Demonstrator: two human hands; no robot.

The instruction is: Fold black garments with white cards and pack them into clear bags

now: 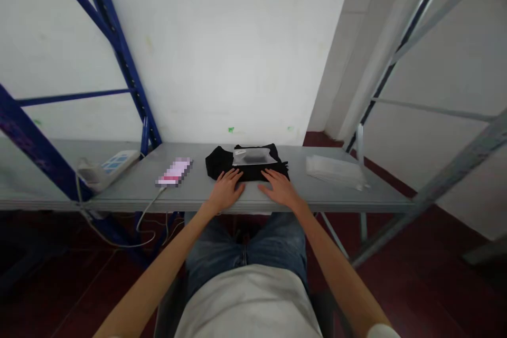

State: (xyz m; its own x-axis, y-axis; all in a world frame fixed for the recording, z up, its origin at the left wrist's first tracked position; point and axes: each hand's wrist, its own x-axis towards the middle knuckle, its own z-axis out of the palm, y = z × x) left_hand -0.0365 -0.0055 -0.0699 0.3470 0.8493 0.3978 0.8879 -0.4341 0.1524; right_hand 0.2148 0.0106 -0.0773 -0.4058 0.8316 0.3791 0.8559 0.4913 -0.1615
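Note:
Black folded cloth [219, 163], perhaps a garment, lies on the grey shelf table in front of me. On top of it rests a clear plastic bag [254, 157] with a small white label at its left end. My left hand [227, 190] lies flat with fingers stretched, its fingertips on the near edge of the cloth. My right hand [280, 188] lies the same way on the near right part of the cloth, thumb spread toward the left hand. Neither hand grips anything. What kind of garment it is cannot be made out.
A stack of clear plastic bags [336, 171] lies to the right. To the left are a phone [175, 172] with a cable and a white power strip [119, 163]. Blue rack posts [119, 47] rise at left, grey ones [455, 169] at right. A white wall [233, 53] stands behind.

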